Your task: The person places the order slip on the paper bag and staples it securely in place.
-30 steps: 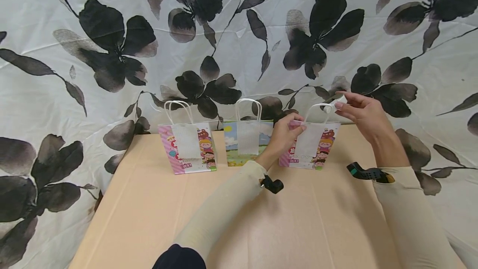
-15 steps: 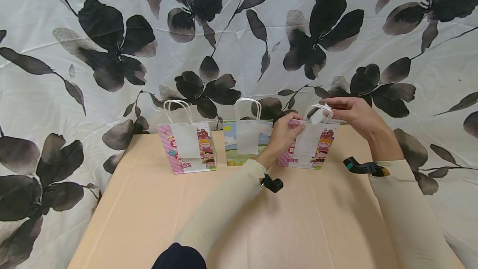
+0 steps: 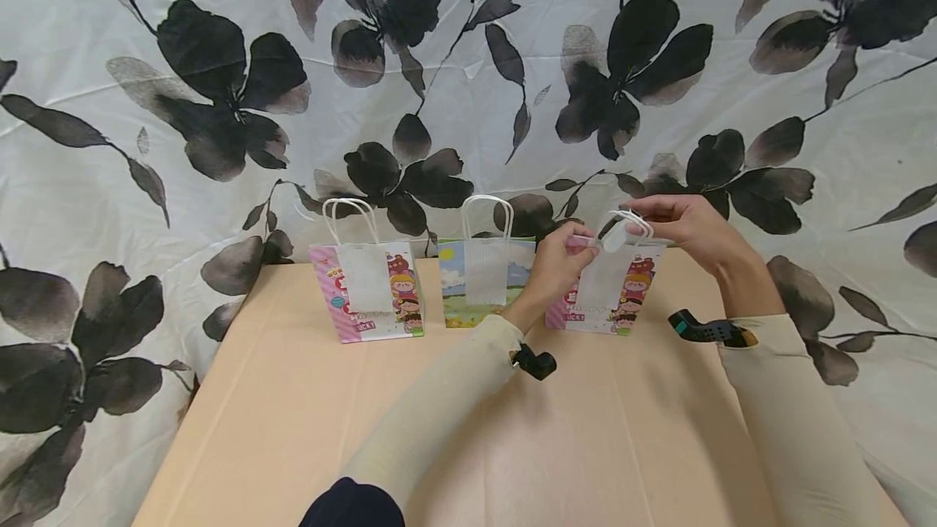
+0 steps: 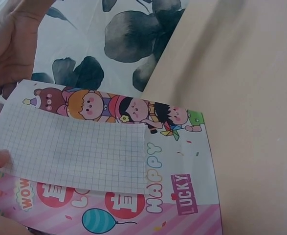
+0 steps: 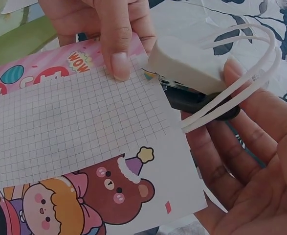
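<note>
My left hand (image 3: 558,263) pinches the top edge of the right-hand paper gift bag (image 3: 638,291), which is pink and white with cartoon figures. Its thumb presses on a strip of grid paper (image 5: 79,117) lying against the bag's front. Between thumb and fingers my right hand (image 3: 691,228) holds a small stapler (image 5: 187,66), white on top with a black base. The stapler passes through the bag's white cord handles (image 5: 251,88), and its front end is right at the bag's top edge beside the left thumb. In the left wrist view the stapler is mostly out of frame.
A matching pink gift bag (image 3: 406,320) stands at the left, and a landscape-print bag (image 3: 455,311) in the middle; both bear white paper strips and have upright handles. They stand on a light brown table (image 3: 556,446) before a floral cloth (image 3: 512,120).
My right hand has moved left and slightly down, bringing the stapler from beside the handles through them to the bag's top edge. My left hand stays in place.
</note>
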{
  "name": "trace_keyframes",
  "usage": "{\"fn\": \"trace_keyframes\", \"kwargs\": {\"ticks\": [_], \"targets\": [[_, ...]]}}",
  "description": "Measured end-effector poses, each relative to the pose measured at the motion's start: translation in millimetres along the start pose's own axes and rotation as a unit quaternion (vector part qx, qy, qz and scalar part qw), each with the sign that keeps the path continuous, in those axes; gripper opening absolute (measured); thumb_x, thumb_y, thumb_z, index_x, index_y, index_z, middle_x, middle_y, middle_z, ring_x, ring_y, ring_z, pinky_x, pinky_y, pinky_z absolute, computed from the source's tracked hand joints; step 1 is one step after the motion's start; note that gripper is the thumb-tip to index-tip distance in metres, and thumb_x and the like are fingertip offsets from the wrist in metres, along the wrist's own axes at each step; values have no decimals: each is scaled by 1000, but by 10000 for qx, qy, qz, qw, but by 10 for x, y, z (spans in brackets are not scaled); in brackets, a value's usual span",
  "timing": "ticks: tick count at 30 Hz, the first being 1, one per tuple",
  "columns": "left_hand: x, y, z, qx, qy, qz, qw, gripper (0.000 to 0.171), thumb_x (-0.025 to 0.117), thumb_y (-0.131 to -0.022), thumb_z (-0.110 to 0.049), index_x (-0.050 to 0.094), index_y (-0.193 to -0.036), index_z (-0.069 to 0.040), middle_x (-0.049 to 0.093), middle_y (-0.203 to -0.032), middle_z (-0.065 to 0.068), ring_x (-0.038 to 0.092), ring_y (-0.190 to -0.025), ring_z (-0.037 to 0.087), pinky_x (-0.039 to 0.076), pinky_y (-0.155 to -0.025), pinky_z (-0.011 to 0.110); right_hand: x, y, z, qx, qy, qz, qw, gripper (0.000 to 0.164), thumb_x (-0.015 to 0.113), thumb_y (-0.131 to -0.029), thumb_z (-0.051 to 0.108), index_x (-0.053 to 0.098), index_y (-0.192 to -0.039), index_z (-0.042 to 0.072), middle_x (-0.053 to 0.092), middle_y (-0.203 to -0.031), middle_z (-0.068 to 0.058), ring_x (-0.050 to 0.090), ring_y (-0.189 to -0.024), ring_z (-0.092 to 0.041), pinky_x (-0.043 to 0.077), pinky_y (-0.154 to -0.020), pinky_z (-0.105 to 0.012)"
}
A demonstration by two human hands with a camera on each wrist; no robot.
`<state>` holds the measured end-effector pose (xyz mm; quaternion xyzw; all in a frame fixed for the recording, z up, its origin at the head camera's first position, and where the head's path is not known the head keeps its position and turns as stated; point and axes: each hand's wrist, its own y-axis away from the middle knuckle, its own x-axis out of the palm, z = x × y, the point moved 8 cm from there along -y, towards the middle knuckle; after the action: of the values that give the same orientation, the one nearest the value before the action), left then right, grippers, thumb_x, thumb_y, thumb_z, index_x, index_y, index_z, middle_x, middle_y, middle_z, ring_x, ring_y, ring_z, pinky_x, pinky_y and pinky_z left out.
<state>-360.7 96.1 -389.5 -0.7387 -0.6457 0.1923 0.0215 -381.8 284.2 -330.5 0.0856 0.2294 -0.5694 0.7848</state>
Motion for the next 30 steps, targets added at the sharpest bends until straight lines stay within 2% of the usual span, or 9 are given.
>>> {"fn": "trace_keyframes", "kwargs": {"ticks": [6, 12, 15, 18, 20, 22, 24, 27, 30], "targets": [[3, 10, 0, 67, 24, 34, 10000, 33, 68, -98, -13, 63, -130, -17, 69, -118, 4, 68, -95, 10, 57, -81, 24, 25, -5, -18, 5, -69, 69, 10000, 43, 70, -97, 17, 62, -137, 3, 71, -111, 11, 68, -97, -16, 55, -84, -26], [17, -4, 14, 11, 28, 70, 10000, 30, 68, -98, -15, 66, -129, -16, 71, -116, 4, 70, -95, 11, 58, -80, 25, 66, 28, -76, 162, 120, 50, 9998, 47, 64, -101, 28, 57, -145, 15, 65, -124, 13, 62, -109, -16, 50, -90, -28], [15, -8, 6, 4, 32, 51, 10000, 29, 68, -98, -14, 66, -127, -15, 72, -116, 4, 70, -95, 10, 58, -79, 25, 92, 53, -95, 139, 61, 114, 9998, 46, 57, -104, 34, 55, -147, 17, 65, -127, 13, 62, -113, -13, 49, -92, -26], [11, -27, -8, 7, 27, 13, 10000, 28, 68, -98, -13, 67, -126, -13, 72, -116, 5, 70, -95, 10, 58, -79, 25, 104, 64, -108, 26, -50, 278, 9996, 52, 44, -108, 43, 54, -147, 11, 66, -124, 12, 63, -112, -9, 49, -93, -22], [6, -40, -18, 13, 41, -8, 10000, 27, 68, -98, -12, 67, -125, -11, 73, -115, 6, 70, -94, 9, 58, -77, 24, 111, 73, -111, -98, -20, 388, 9992, 54, 38, -109, 43, 51, -149, 9, 67, -124, 11, 62, -112, -7, 47, -93, -19], [2, -53, -24, 6, 48, -26, 10000, 27, 69, -98, -11, 68, -124, -10, 74, -113, 6, 70, -92, 8, 57, -75, 23, 128, 74, -100, -263, 122, 491, 9984, 50, 42, -110, 36, 47, -151, 8, 66, -124, 9, 63, -111, -6, 47, -93, -19], [1, -64, -24, -18, 54, -32, 10000, 26, 69, -98, -11, 68, -124, -10, 74, -112, 6, 70, -90, 8, 57, -74, 23, 145, 70, -87, -392, 213, 488, 9978, 49, 54, -107, 25, 46, -152, 10, 67, -121, 5, 64, -107, -9, 50, -90, -22], [7, -76, -18, -50, -10, -21, 10000, 26, 68, -98, -12, 68, -124, -11, 74, -113, 5, 70, -92, 8, 56, -74, 22, 155, 57, -56, -545, 382, 259, 9975, 55, 70, -97, 13, 51, -148, 12, 68, -111, -1, 67, -96, -16, 55, -81, -26], [15, -92, -9, -59, -14, -31, 10000, 26, 68, -98, -12, 68, -125, -11, 75, -113, 6, 71, -94, 9, 57, -75, 23, 135, 51, -29, -673, 390, -53, 9970, 53, 75, -93, 11, 57, -142, 12, 69, -104, -4, 69, -90, -19, 57, -78, -25]]}}
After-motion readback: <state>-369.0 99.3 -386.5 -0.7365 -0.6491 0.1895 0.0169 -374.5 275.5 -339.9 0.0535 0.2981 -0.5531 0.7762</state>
